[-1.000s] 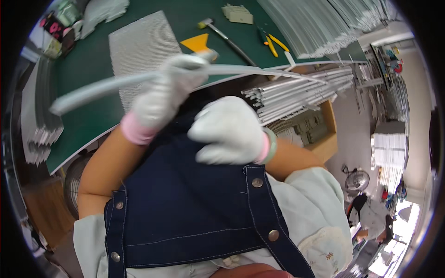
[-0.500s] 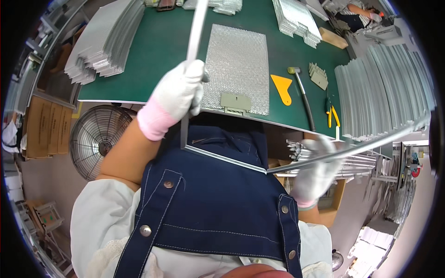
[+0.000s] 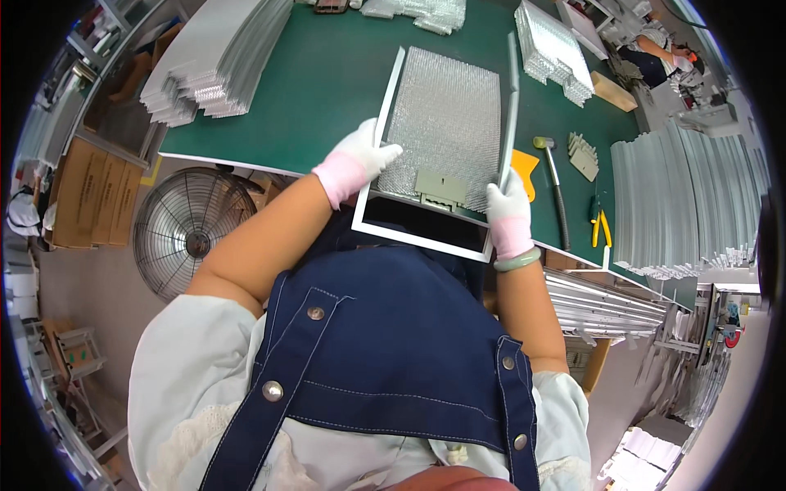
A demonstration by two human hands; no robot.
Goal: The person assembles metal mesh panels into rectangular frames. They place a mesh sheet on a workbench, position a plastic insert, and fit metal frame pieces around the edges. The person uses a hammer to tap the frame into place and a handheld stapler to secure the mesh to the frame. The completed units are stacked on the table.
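Note:
A silvery mesh filter panel (image 3: 446, 123) lies on the green table mat (image 3: 327, 74). A white U-shaped metal frame (image 3: 417, 241) sits around it, its closed end overhanging the table's near edge. My left hand (image 3: 360, 151), in a white glove with a pink cuff, grips the frame's left rail beside the mesh. On the right rail near the corner, my right hand (image 3: 508, 209) in a matching glove is closed on the frame. A small grey latch plate (image 3: 440, 188) sits at the mesh's near edge.
A yellow scraper (image 3: 524, 168), a mallet (image 3: 553, 184) and yellow-handled pliers (image 3: 598, 225) lie right of the frame. Stacks of mesh panels (image 3: 213, 65) and metal rails (image 3: 688, 196) flank the mat. A floor fan (image 3: 192, 233) stands at left. Another person (image 3: 655, 53) works far right.
The frame was held up in the air in front of my apron; now it is lowered around the mesh panel on the table, with both hands moved forward onto its side rails.

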